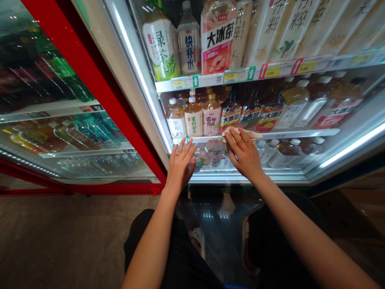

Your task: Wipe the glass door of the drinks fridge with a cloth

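Observation:
My right hand (245, 154) presses a cream-coloured cloth (255, 135) flat against the glass door (207, 154) of a lit drinks cooler. Its fingers lie over the cloth and cover part of it. Further left, my left hand (182, 166) rests on the same glass near its left side, fingers spread, a ring on one finger and nothing held. Faint reflections of both hands show in the glass. Behind it, a pink-labelled bottle (211, 116) and a white-labelled bottle (194, 116) stand on the middle shelf, close above my left hand.
Larger tea bottles (219, 36) fill the upper shelf above a strip of price tags (272, 71). Several clear-capped bottles (284, 152) stand low down. On the left is a second cooler with a red frame (120, 104). My knees and shoes are close to the cooler's base.

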A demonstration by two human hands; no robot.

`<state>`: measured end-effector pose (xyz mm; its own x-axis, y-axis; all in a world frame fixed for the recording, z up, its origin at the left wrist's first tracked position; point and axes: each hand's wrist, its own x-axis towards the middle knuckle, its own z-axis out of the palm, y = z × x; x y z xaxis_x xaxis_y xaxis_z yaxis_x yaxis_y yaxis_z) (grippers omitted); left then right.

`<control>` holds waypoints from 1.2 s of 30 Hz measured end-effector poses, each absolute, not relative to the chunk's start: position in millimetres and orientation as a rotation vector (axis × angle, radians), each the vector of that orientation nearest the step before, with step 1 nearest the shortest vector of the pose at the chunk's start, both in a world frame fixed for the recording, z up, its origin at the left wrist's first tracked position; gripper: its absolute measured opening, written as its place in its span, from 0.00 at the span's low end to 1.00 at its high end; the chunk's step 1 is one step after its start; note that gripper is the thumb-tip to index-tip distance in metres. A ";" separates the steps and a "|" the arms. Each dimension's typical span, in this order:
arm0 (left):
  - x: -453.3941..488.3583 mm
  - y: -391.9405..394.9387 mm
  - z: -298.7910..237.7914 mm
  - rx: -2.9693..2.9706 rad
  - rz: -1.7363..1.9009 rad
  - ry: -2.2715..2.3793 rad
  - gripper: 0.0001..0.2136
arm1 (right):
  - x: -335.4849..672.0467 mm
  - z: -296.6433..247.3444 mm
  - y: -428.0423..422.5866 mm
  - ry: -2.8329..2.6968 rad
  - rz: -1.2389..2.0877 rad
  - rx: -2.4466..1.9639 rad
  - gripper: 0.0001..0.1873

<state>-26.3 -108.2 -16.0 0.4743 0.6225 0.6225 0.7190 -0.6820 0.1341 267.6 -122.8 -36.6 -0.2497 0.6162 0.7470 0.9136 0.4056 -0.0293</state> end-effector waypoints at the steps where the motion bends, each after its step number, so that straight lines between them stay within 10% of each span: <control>1: -26.4 -108.0 -16.4 -2.572 -0.989 -1.177 0.27 | 267.0 -37.2 -122.8 -1.971 -0.546 -1.303 0.50; 36: 11.6 -108.0 -4.8 -2.603 -0.965 -0.999 0.27 | 275.8 -33.4 -123.3 -2.070 -0.632 -1.259 0.50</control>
